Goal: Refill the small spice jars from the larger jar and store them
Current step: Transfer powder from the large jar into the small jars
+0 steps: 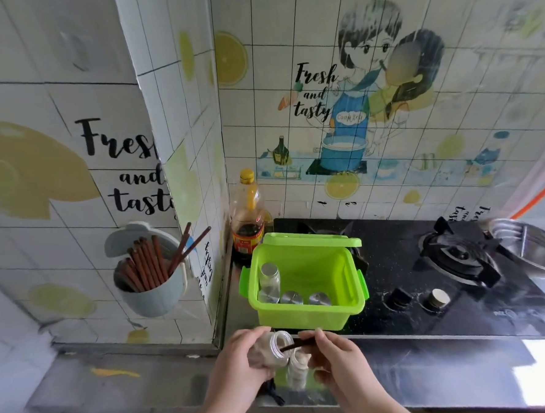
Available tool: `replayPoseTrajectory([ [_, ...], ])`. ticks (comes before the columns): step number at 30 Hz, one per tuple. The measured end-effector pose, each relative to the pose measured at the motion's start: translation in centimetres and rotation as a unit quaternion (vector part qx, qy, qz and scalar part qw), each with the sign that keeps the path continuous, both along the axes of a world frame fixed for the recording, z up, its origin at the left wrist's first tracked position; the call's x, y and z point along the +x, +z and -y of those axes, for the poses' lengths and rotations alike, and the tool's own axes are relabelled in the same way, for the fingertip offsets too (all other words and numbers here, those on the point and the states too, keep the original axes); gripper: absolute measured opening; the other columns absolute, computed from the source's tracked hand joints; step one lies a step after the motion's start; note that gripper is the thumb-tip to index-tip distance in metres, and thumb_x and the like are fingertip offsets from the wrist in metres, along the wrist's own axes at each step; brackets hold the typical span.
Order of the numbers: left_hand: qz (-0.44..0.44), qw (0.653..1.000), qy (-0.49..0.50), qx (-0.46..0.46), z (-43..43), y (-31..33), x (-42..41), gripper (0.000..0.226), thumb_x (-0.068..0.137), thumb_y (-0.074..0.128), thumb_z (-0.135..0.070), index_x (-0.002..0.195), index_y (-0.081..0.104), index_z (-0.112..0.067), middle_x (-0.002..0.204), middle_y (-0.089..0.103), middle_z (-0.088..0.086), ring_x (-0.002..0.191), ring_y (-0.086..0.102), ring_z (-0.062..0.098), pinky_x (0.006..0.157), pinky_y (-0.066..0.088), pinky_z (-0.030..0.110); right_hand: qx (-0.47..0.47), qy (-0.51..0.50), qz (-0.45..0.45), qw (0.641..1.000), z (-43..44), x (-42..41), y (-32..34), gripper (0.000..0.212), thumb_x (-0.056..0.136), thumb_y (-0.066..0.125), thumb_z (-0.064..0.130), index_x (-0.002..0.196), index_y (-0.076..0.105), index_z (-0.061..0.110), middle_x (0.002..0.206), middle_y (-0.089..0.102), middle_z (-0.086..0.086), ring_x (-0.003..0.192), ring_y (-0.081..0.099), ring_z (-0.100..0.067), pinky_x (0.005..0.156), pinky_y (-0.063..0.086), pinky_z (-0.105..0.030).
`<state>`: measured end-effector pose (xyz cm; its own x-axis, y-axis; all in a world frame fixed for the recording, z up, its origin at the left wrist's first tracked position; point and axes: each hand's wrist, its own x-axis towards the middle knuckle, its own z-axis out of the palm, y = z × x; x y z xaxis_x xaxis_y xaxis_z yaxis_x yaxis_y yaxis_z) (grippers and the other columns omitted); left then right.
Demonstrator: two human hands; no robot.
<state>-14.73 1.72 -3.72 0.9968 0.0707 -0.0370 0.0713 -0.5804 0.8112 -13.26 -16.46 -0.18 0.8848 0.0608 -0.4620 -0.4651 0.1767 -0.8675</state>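
Observation:
My left hand (pixel 242 361) grips the larger clear jar (pixel 275 349) of pale spice, tipped on its side with its mouth toward the right. My right hand (pixel 334 359) holds a dark brown chopstick (pixel 297 345) whose tip is inside the jar's mouth. Directly under that mouth stands a small open spice jar (pixel 296 372), partly filled with pale powder, on the steel counter. Behind it is an open green plastic box (pixel 303 316) holding one upright small glass jar (pixel 269 281) and two more with silver lids (pixel 292 297).
A black gas hob (pixel 444 266) with two knobs lies to the right, a steel pan (pixel 535 251) on it at the far right. A soy sauce bottle (pixel 248 220) stands in the corner. A wall cup of chopsticks (pixel 147 274) hangs at left.

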Motion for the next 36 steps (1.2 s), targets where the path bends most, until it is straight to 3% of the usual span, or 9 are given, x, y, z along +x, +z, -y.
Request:
replayPoseTrajectory([
  [5, -0.01, 1.0, -0.003, 0.008, 0.1, 0.4, 0.5, 0.068, 0.065, 0.085, -0.016, 0.125, 0.058, -0.035, 0.112, 0.05, -0.025, 0.096, 0.05, -0.011, 0.077, 0.035, -0.001, 0.053, -0.005, -0.03, 0.998, 0.0, 0.3, 0.4, 0.032, 0.1, 0.045, 0.016, 0.089, 0.069, -0.003, 0.065, 0.057, -0.008, 0.053, 0.048, -0.015, 0.05, 0.035, -0.025],
  [12, -0.019, 0.999, -0.002, 0.027, -0.3, 0.8, 1.5, 0.072, 0.064, 0.086, -0.018, 0.127, 0.056, -0.034, 0.116, 0.052, -0.019, 0.1, 0.049, -0.001, 0.075, 0.032, 0.0, 0.058, -0.043, -0.023, 0.997, 0.6, 1.6, 0.2, 0.029, 0.1, 0.046, 0.017, 0.093, 0.068, 0.0, 0.069, 0.061, -0.008, 0.055, 0.054, -0.017, 0.054, 0.042, -0.028],
  [15, -0.021, 0.999, 0.003, 0.03, -0.4, 0.9, 1.7, 0.072, 0.065, 0.085, -0.018, 0.128, 0.056, -0.034, 0.119, 0.053, -0.017, 0.102, 0.049, 0.001, 0.076, 0.031, 0.007, 0.064, -0.056, -0.012, 0.996, 0.9, 1.7, 0.5, 0.028, 0.101, 0.044, 0.015, 0.091, 0.066, 0.001, 0.064, 0.061, -0.007, 0.052, 0.055, -0.015, 0.047, 0.044, -0.024],
  [22, -0.046, 0.998, 0.02, 0.027, -0.4, 0.0, 2.2, 0.073, 0.062, 0.086, -0.017, 0.127, 0.057, -0.033, 0.115, 0.054, -0.017, 0.1, 0.052, 0.005, 0.08, 0.035, 0.017, 0.094, -0.082, -0.026, 0.992, 1.6, 2.1, -0.6, 0.028, 0.101, 0.044, 0.016, 0.09, 0.066, 0.002, 0.065, 0.062, -0.008, 0.056, 0.057, -0.018, 0.049, 0.049, -0.023],
  [27, -0.058, 0.998, 0.034, 0.015, -0.5, -1.0, 2.6, 0.071, 0.06, 0.085, -0.015, 0.124, 0.059, -0.033, 0.111, 0.056, -0.014, 0.097, 0.054, 0.007, 0.077, 0.038, 0.019, 0.142, -0.11, -0.048, 0.983, 2.5, 2.4, -2.1, 0.028, 0.101, 0.043, 0.016, 0.092, 0.065, 0.0, 0.066, 0.06, -0.009, 0.057, 0.056, -0.018, 0.051, 0.053, -0.024],
  [31, -0.073, 0.995, 0.062, -0.015, -0.9, -1.9, 2.8, 0.069, 0.06, 0.085, -0.012, 0.121, 0.061, -0.031, 0.113, 0.058, -0.01, 0.101, 0.056, 0.011, 0.084, 0.043, 0.025, 0.164, -0.145, -0.071, 0.973, 3.2, 2.5, -3.4, 0.028, 0.101, 0.043, 0.015, 0.09, 0.064, 0.0, 0.063, 0.061, -0.008, 0.055, 0.058, -0.016, 0.051, 0.055, -0.023],
  [36, -0.08, 0.989, 0.106, -0.071, -1.2, -2.8, 2.7, 0.067, 0.06, 0.083, -0.005, 0.12, 0.062, -0.028, 0.115, 0.06, -0.01, 0.104, 0.056, 0.01, 0.088, 0.042, 0.026, 0.133, -0.156, -0.085, 0.975, 4.2, 2.5, -5.4, 0.028, 0.102, 0.042, 0.016, 0.091, 0.062, 0.0, 0.062, 0.063, -0.009, 0.052, 0.062, -0.014, 0.05, 0.055, -0.022],
])
